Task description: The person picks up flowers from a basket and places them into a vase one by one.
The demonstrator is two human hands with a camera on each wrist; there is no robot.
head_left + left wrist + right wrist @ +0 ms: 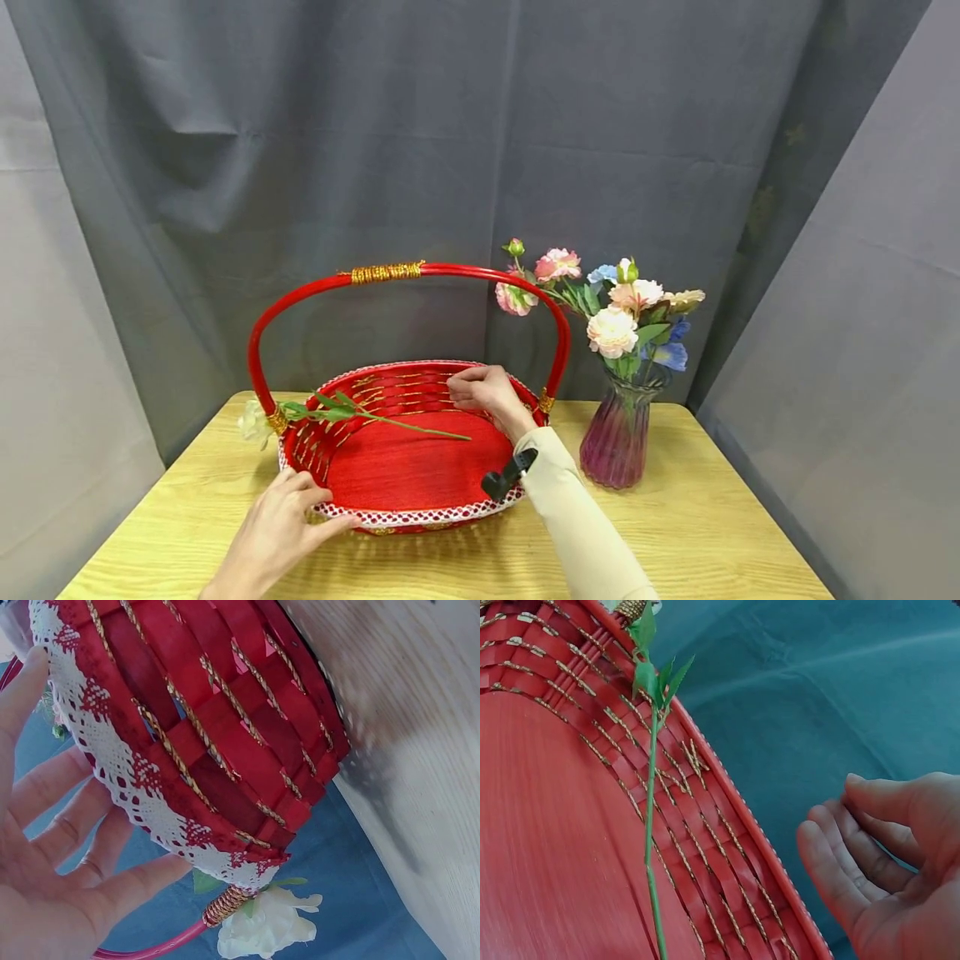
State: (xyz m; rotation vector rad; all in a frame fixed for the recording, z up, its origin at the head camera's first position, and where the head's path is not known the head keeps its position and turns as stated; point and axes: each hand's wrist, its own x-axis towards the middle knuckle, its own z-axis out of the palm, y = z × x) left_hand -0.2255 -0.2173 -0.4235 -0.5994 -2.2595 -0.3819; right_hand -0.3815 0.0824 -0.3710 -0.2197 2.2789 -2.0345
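A red woven basket (420,467) with white lace trim and a tall arched handle (480,271) stands on the table. My left hand (281,521) rests at its front left rim, fingers spread against the lace (127,787). A white flower (255,423) hangs outside the left end of the basket. Its green stem (420,428) and leaves (656,682) extend inward across the basket. My right hand (487,396) hovers above the basket's back right part, fingers loosely bent and holding nothing. In the right wrist view that hand (885,862) is apart from the stem.
A purple ribbed glass vase (618,433) with pink, cream and blue flowers (615,329) stands right of the basket. Its pink blooms reach toward the handle. The wooden table (712,517) backs onto a grey curtain (375,167).
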